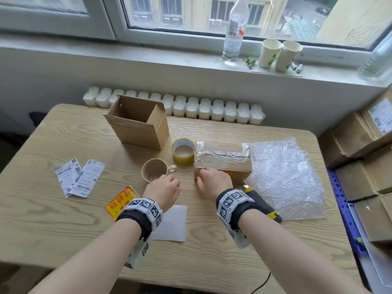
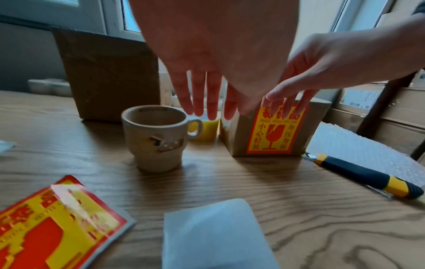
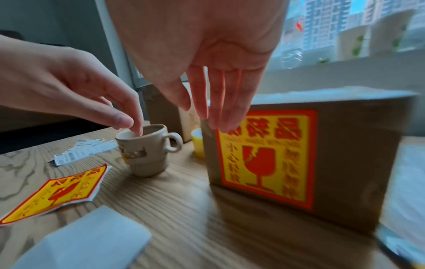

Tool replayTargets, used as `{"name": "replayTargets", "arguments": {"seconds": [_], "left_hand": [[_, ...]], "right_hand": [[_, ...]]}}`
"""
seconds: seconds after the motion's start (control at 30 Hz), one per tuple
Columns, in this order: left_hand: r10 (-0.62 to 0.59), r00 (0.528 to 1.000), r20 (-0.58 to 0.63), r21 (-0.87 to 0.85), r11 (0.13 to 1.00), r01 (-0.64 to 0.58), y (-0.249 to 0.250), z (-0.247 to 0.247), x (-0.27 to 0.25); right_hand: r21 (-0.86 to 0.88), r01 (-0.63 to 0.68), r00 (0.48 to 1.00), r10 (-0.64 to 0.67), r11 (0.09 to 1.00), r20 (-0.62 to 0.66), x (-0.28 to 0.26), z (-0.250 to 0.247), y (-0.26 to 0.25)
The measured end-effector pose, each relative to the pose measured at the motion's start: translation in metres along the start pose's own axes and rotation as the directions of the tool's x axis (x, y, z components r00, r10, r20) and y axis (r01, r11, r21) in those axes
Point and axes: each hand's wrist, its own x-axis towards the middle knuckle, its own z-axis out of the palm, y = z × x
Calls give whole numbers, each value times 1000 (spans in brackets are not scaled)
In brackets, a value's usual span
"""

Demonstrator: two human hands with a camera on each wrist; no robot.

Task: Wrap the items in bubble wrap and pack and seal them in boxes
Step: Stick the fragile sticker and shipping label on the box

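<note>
Box [image 1: 222, 160] touched by open hands [image 1: 214, 181]

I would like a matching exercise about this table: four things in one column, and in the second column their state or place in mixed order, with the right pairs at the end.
Things:
1. mug
2. sealed box
3. open box
4. utility knife

States or places:
A. stands at the far side of the table, flaps up
B. lies beside the bubble wrap
C. carries a red and yellow fragile sticker on its near face
D. stands unwrapped, under the left hand

Pairs: 1-D, 2-C, 3-A, 4-B
</note>
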Motion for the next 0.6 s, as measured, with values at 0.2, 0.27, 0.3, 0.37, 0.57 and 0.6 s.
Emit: {"name": "replayTargets", "arguments": {"seconds": [0.2,0.27,0.3,0.37,0.57,0.6], "left_hand": [[-140,990,19,89,986,138,-61,-25,-15],[-168,986,12,86,982,166,-89,-31,-26],[-177,984,4,77,981,177,-103,-33,-30],[-207,978,13,55,977,206,-130,-33,-39],[-292,954,72,-18,956,294,-208,-13,-74],[-309,947,86,-31,950,312,-221,-8,-80]], "right_hand": [[-58,111,991,-115,992,-65,30,-18,-76],[-68,145,986,-150,987,-72,41,-17,-108],[-70,160,983,-165,985,-75,46,-16,-123],[-60,186,979,-191,981,-77,55,-11,-152],[-46,244,970,-244,969,14,81,26,-227],[-46,251,968,-250,967,35,84,34,-237]]}}
